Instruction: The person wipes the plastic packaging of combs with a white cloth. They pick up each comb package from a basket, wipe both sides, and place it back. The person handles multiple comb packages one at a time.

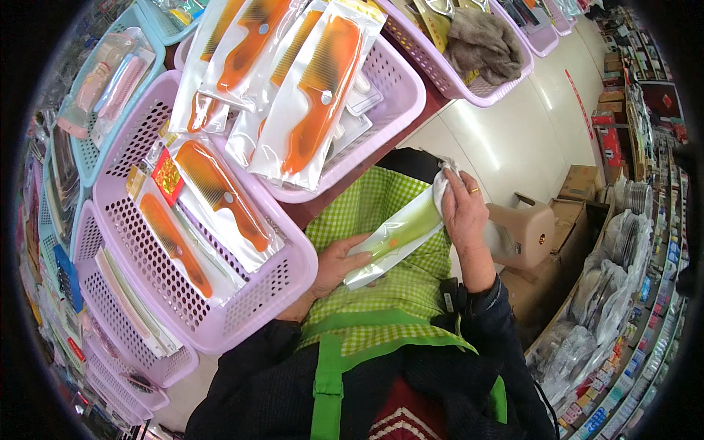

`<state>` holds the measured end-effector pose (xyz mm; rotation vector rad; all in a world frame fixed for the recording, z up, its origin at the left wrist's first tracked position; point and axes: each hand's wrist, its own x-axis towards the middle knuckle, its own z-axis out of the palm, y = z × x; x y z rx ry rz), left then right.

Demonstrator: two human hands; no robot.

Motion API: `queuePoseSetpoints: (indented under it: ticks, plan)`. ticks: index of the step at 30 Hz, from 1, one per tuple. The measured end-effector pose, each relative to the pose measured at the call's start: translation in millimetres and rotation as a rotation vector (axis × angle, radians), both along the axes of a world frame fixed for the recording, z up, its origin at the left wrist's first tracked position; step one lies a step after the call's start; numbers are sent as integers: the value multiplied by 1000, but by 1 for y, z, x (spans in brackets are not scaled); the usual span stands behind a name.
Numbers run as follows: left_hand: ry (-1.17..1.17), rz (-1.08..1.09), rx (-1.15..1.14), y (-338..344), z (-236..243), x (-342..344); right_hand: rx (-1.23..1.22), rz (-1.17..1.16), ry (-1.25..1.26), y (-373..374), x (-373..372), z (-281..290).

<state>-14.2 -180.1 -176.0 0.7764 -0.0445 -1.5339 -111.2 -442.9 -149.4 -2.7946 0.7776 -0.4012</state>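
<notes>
Over my green checked apron (418, 268), my left hand (331, 268) grips the lower end of a long clear packet (402, 233). Its thumb lies across the top. Inside is something flat and green with a small orange mark; I cannot make out its exact kind. My right hand (466, 213) is closed around a whitish cloth (441, 187) at the packet's upper end. Left of my hands, a lilac basket (253, 314) holds orange combs (220, 192) in clear packets. Behind it, another lilac basket (407, 88) is heaped with more packed combs (323, 95).
A lilac basket (433, 62) with a grey-brown cloth (484, 45) stands at the far side. Blue baskets (86, 158) line the left. A beige plastic stool (524, 227) is on the floor to my right, beside cartons (579, 182) and shelves of bagged goods (598, 293).
</notes>
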Motion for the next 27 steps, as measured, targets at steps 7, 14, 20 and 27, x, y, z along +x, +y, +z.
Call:
queuePoseSetpoints:
  ticks: [7, 14, 20, 27]
  plan:
    - [-13, 48, -9, 15, 4, 21, 146, -137, -32, -31, 21, -1]
    - [-47, 77, -11, 16, 6, 15, 12, 206, -284, 2, 36, 49]
    - [-177, 6, 126, 3, 10, 4, -8, 733, -12, 66, 18, 40]
    - [-249, -51, 78, -7, 25, -5, -100, 401, -104, 26, -15, 18]
